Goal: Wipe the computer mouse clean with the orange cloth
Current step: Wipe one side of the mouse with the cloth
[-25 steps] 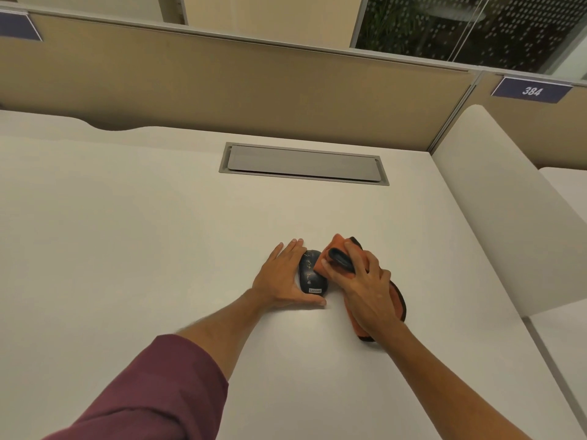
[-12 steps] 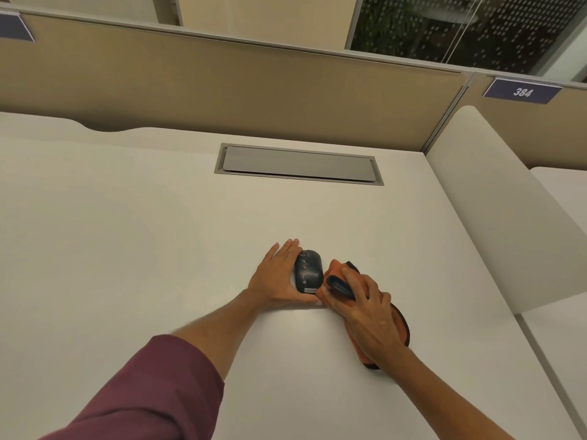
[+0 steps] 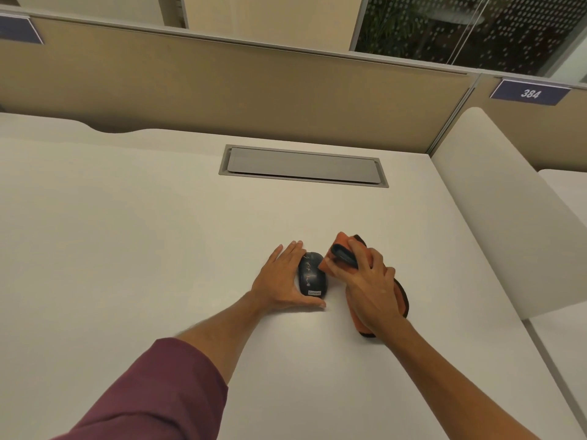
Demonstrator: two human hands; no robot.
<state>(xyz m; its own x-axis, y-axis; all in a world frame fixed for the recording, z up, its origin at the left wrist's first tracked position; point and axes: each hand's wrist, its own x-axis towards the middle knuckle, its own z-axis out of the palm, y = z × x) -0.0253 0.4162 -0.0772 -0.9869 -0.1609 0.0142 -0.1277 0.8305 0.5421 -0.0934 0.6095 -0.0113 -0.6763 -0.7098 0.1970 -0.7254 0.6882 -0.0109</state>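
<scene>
A: Left hand (image 3: pixel 282 281)?
B: Spread flat on desk (image 3: pixel 127 249), thumb bracing the mouse (image 3: pixel 312 278) at its right.
A: Right hand (image 3: pixel 368 281)?
B: Clenched on orange cloth (image 3: pixel 344 249), touching the mouse's far right edge.

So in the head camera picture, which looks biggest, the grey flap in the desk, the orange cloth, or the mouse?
Largest to smallest, as they look:
1. Grey flap, clearly the widest, even though it is farthest away.
2. Orange cloth, partly hidden under the right hand, so its real spread is unsure.
3. Mouse, beside the left hand.
</scene>
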